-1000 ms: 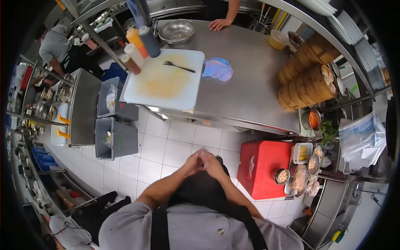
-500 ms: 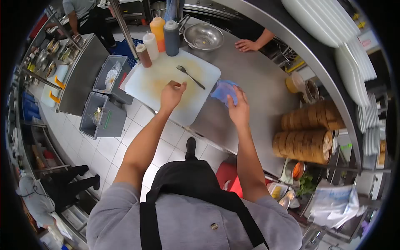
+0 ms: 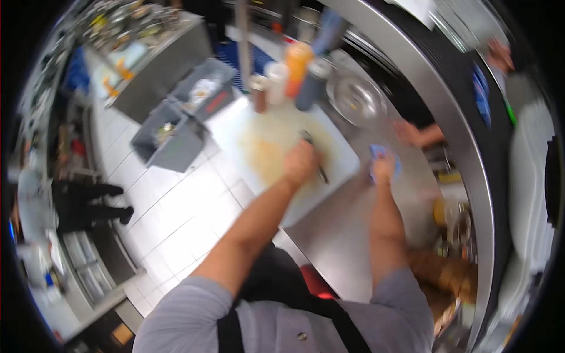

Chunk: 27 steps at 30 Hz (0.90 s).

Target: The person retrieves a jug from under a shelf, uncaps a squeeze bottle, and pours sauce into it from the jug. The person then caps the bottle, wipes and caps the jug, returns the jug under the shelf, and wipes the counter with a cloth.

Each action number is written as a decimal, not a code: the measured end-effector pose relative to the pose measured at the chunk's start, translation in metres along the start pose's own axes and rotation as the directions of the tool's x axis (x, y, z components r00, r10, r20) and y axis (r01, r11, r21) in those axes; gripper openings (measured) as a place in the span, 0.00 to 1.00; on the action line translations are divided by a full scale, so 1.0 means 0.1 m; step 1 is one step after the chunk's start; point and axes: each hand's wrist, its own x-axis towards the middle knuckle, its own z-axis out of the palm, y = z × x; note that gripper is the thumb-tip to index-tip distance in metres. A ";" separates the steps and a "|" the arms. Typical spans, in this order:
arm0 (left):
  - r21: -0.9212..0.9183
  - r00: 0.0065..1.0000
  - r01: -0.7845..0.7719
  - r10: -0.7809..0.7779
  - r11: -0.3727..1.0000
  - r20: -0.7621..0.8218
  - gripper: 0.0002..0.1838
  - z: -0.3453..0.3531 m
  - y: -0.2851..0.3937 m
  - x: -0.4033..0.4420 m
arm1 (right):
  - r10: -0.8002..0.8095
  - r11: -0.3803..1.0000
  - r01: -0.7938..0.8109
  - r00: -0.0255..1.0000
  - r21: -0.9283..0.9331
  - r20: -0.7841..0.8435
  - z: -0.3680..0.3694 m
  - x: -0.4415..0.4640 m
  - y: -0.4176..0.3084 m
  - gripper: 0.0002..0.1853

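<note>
My left hand is closed at the dark fork, above the stained white cutting board; the fork's ends show on both sides of the fingers. To the right, my right hand is closed on the blue cloth over the steel counter. Both hands are blurred. A steel bowl stands behind the board, next to several squeeze bottles.
Another person's hand rests near the counter's far edge. Bamboo steamers stand at the right, beneath a curved steel shelf edge. Grey bins are on the floor at left. A person in dark trousers is farther left.
My left hand has moved onto the fork and closed. My right hand has gone from open beside the cloth to gripping it. The view has turned, shifting the counter.
</note>
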 end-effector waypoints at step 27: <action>-0.545 0.891 0.232 0.049 0.806 0.452 0.17 -1.84 -2.08 -0.49 | -0.045 0.994 0.032 0.990 0.101 0.134 -1.29 -3.46 -2.46 0.22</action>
